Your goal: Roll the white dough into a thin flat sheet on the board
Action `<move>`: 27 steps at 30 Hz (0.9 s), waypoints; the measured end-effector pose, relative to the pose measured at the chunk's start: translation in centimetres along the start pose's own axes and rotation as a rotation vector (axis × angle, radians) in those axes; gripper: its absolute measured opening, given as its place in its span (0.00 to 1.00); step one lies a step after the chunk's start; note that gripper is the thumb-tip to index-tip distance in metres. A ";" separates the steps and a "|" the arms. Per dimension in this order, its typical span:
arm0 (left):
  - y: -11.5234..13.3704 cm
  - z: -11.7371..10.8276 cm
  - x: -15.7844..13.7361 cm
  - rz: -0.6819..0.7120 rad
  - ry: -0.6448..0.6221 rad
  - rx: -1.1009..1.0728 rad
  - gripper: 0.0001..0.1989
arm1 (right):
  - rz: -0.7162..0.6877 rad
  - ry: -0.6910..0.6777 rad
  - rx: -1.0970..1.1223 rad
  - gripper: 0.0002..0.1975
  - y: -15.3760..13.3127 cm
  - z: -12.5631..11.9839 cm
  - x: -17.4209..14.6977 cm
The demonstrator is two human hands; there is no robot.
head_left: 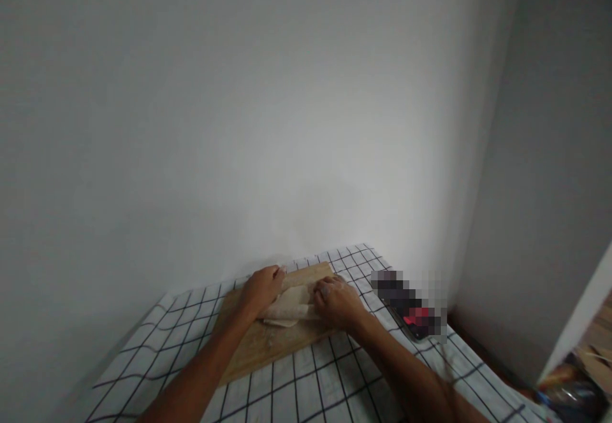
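A flat sheet of pale dough [295, 295] lies on a wooden board [248, 353]. Across it rests a pale cylinder that looks like a rolling pin [291, 311], with a strip of dough showing on its near side. My left hand [262, 288] is closed at the pin's left end, its fingers curled and whitish at the tips. At the right end, my right hand [337, 301] bends its floury fingers down over the pin and the dough's edge. Both ends of the pin are hidden by my hands.
A white cloth with dark grid lines [291, 378] covers the table, which stands against a pale wall [287, 123]. Right of the board lies a dark, partly pixelated flat object [399, 302]. Beyond the table's right edge, a blurred bag-like thing [574, 394] sits low.
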State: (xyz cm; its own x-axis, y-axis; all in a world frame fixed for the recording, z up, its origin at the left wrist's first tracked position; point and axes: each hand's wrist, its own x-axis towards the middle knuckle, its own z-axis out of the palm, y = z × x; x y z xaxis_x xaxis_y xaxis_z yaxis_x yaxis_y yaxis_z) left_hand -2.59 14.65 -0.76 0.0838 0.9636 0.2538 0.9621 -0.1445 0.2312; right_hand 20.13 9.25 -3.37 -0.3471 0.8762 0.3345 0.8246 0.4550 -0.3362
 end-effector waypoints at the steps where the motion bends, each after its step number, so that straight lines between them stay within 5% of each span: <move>1: -0.2 0.1 -0.2 0.015 -0.006 0.002 0.23 | -0.002 0.002 -0.003 0.17 0.0 -0.1 0.0; 11: -2.0 1.7 -3.7 -0.014 0.072 0.015 0.19 | 0.008 -0.004 -0.048 0.16 -0.2 -0.6 0.0; 27: -0.5 1.1 -5.6 -0.076 0.112 0.019 0.18 | -0.003 -0.018 -0.064 0.17 -0.3 -1.2 -0.7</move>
State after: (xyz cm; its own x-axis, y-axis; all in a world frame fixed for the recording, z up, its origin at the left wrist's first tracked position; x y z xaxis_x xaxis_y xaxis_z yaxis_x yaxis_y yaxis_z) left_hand -3.22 9.56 -3.32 -0.0179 0.9403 0.3399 0.9693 -0.0671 0.2366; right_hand 20.65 8.32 -2.42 -0.3574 0.8778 0.3189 0.8501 0.4472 -0.2782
